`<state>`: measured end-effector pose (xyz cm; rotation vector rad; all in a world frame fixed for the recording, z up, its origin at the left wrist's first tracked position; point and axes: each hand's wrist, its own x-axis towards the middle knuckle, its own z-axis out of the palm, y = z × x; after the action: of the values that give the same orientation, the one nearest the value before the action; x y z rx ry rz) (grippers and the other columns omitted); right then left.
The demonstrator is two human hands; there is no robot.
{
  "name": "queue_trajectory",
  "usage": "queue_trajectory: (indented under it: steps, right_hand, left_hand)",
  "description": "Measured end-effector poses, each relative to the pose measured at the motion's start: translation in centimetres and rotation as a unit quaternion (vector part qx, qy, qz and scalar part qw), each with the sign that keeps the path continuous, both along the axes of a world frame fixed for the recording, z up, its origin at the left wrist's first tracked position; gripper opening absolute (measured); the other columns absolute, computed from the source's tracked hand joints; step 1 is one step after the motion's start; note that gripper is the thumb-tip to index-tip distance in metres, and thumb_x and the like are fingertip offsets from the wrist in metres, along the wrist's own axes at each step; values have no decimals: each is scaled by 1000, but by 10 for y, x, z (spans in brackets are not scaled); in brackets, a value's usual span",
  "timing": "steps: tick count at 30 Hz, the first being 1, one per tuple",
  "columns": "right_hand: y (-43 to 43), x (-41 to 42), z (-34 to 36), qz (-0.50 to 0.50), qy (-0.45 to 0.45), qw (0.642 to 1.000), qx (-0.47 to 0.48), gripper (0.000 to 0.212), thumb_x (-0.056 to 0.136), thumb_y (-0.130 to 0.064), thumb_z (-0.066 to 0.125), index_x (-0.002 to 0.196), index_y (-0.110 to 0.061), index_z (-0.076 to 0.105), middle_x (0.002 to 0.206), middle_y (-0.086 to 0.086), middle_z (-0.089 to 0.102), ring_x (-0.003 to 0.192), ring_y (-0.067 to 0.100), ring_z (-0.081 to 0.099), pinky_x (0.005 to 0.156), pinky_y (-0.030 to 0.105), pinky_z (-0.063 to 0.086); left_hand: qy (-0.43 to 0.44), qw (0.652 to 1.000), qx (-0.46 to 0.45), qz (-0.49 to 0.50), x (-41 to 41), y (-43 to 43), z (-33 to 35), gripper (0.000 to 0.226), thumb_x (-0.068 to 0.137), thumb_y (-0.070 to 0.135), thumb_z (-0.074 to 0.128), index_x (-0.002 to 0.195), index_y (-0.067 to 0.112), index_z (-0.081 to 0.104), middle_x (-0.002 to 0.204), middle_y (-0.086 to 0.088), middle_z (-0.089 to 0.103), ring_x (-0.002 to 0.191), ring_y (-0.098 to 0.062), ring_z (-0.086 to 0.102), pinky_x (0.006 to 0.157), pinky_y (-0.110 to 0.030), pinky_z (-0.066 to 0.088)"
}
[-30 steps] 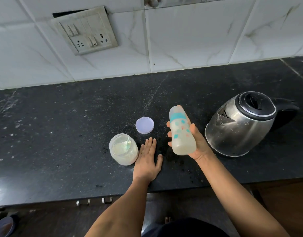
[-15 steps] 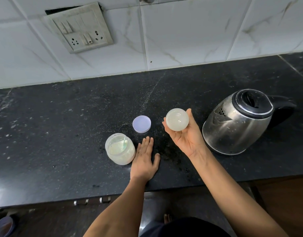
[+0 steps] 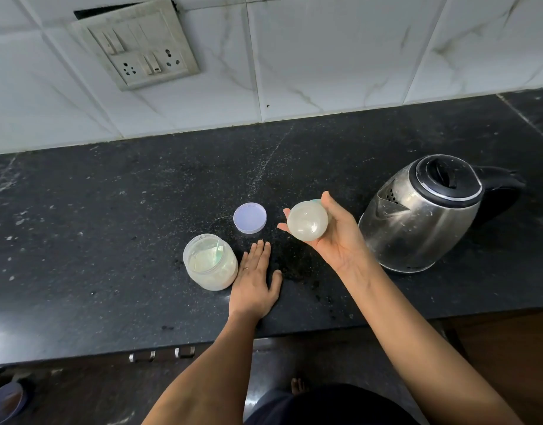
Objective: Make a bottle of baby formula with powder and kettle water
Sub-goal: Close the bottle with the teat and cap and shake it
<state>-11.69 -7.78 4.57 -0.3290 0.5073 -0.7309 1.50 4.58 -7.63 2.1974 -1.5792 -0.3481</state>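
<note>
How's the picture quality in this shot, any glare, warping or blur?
Head view: wide-angle warp bows the counter and tilts the switch plate; glare streaks the kettle and the counter's front-left edge; shadows are soft; nothing looks blurred, though the bottle in the right hand shows only its base.

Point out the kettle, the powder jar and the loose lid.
kettle (image 3: 417,234), head view, steel body.
powder jar (image 3: 215,279), head view, side wall.
loose lid (image 3: 250,217), head view, flat centre.
</note>
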Motion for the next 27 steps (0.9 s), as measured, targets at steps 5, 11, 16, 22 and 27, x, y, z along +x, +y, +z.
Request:
queue_trajectory:
  steps: [5, 11, 16, 22, 27]
  right_hand:
    - [-14, -9, -12, 86, -1, 996, -38, 49, 68, -8, 73, 114, -13, 55, 120, 27, 51, 117, 45, 49, 108, 64, 26]
    - [-20, -7, -27, 71, -11, 995, -74, 115, 52, -26, 94, 148, -15, 31, 111, 17, 66, 99, 33, 67, 81, 48, 57]
    - [-21, -16, -28, 187, -37, 969, -158, 114, 65, -31, 87, 151, -16, 14, 119, 15, 61, 95, 30, 66, 71, 44, 59]
    - [-22, -15, -35, 164, -84, 975, -121, 121, 66, -24, 87, 154, -17, 5, 121, 17, 60, 96, 31, 66, 76, 47, 58]
    - [-20, -10, -37, 123, -46, 985, -111, 122, 56, -30, 92, 152, -16, 18, 115, 16, 66, 97, 31, 68, 76, 42, 58]
  left_hand:
    - [-2, 1000, 1, 3, -1, -1, 0, 64, 96, 40, 34, 154, 17, 18, 161, 2, 13, 146, -4, -2, 119, -23, -7]
    - [-5, 1000, 6, 5, -1, -1, 0, 67, 93, 42, 29, 154, 17, 18, 161, 2, 13, 148, -7, 1, 120, -25, -5]
    - [-3, 1000, 9, 5, -2, -1, 0, 66, 94, 41, 31, 154, 17, 18, 161, 2, 12, 147, -5, 0, 120, -26, -5]
    - [-1, 1000, 12, 3, -2, -1, 0, 63, 97, 38, 35, 154, 17, 16, 162, 3, 10, 146, -4, -3, 120, -26, -5]
    - [-1, 1000, 9, -1, 0, -1, 0, 63, 98, 37, 36, 154, 17, 16, 162, 3, 10, 144, -1, -6, 120, -25, -7]
